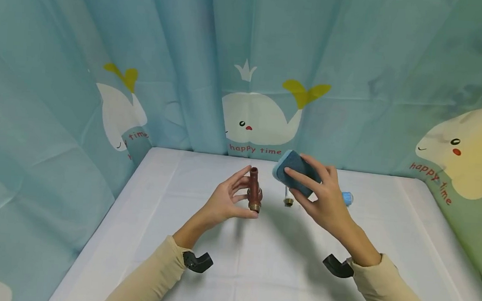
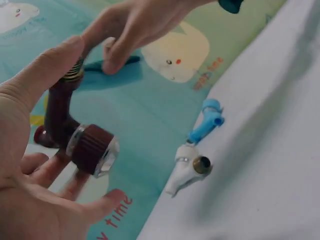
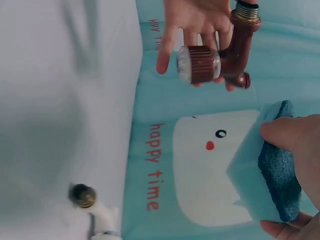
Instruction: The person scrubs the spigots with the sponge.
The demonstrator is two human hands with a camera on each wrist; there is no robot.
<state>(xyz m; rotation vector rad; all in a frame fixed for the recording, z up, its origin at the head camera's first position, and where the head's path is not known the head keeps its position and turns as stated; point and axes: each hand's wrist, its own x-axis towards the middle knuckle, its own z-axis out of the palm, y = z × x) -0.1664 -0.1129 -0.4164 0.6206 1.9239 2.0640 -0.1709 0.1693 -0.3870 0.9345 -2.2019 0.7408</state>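
Note:
My left hand [image 1: 227,200] holds a dark brownish-red tap [image 1: 255,189] up over the table, its thumb at the brass threaded end. The left wrist view shows the tap's ribbed knob [image 2: 92,149] with a clear rim. My right hand [image 1: 327,201] grips a blue sponge [image 1: 293,169] between thumb and fingers, a short way right of the tap. In the right wrist view the sponge [image 3: 281,172] shows its dark, rough side. Tap and sponge are apart.
Behind the right hand, a white tap [image 2: 187,167] with a brass end and a blue tap [image 2: 207,122] lie on the white-covered table [image 1: 266,273]. A blue curtain [image 1: 181,48] with whale prints stands along the table's back edge and left side.

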